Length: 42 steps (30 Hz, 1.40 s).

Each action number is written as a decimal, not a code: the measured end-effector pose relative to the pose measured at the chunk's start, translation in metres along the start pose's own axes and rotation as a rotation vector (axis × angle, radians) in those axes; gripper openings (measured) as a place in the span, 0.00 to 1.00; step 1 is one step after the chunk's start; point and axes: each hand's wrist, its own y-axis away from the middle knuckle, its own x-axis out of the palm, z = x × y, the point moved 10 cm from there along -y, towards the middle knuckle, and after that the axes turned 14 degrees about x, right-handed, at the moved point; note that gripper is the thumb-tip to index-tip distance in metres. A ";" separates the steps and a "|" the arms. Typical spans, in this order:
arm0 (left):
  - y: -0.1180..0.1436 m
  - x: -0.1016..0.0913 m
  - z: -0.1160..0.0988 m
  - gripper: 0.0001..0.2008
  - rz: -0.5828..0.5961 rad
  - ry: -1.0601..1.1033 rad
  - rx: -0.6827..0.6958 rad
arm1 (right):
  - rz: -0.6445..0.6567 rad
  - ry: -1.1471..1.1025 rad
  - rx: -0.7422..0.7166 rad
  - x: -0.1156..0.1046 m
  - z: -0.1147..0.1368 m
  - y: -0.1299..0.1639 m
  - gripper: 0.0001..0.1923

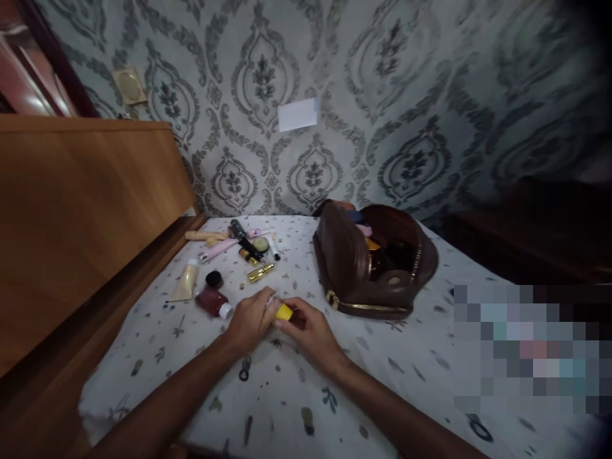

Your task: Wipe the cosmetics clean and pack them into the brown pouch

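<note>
Between my two hands is a small whitish container with a yellow cap (284,312). My left hand (253,322) is closed around its pale body, which is mostly hidden by the fingers. The fingers of my right hand (308,328) pinch the yellow end from the other side. Just beyond lies a gold tube (261,273), perhaps a lipstick. To the left are a dark red bottle (211,301) with a white cap, a round black-topped jar (214,279) and a cream-coloured squeeze tube (186,280). Right of my hands stands an unzipped brown bag (342,261) with several items inside.
Several cosmetics, including a pink tube (217,249) and a small round pot (261,245), lie grouped at the back left on a patterned white sheet (287,395). A wooden board (86,223) borders the left side. Patterned wallpaper (325,64) rises behind. A pixelated patch covers the right.
</note>
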 end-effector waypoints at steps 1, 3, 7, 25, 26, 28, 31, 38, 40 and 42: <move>0.000 0.000 0.001 0.14 0.004 -0.005 -0.001 | -0.011 0.032 -0.015 -0.001 0.002 0.000 0.15; 0.000 -0.001 0.002 0.14 0.008 -0.026 -0.003 | -0.036 0.089 -0.045 -0.002 0.005 0.001 0.15; 0.000 -0.002 0.003 0.12 0.033 -0.106 0.003 | -0.070 0.129 -0.089 -0.003 0.008 0.003 0.16; 0.027 -0.087 0.041 0.18 0.216 -0.554 0.091 | 0.067 0.304 -0.299 0.017 0.007 0.015 0.24; 0.035 -0.081 0.045 0.20 0.294 -0.551 0.130 | 0.059 0.315 -0.294 0.016 0.005 0.015 0.24; 0.050 -0.069 0.050 0.26 0.405 -0.539 0.184 | 0.032 0.329 -0.288 0.014 0.003 0.013 0.24; 0.061 -0.058 0.054 0.32 0.461 -0.560 0.204 | -0.007 0.344 -0.287 0.013 0.004 0.013 0.24; 0.049 -0.062 0.044 0.17 0.478 -0.562 0.168 | -0.113 0.414 -0.336 0.005 0.023 0.020 0.21; 0.046 -0.070 0.036 0.14 0.406 -0.475 0.152 | -0.162 0.425 -0.382 0.002 0.031 0.025 0.19; 0.043 -0.078 0.023 0.15 0.300 -0.313 0.143 | -0.165 0.425 -0.430 0.003 0.040 0.031 0.16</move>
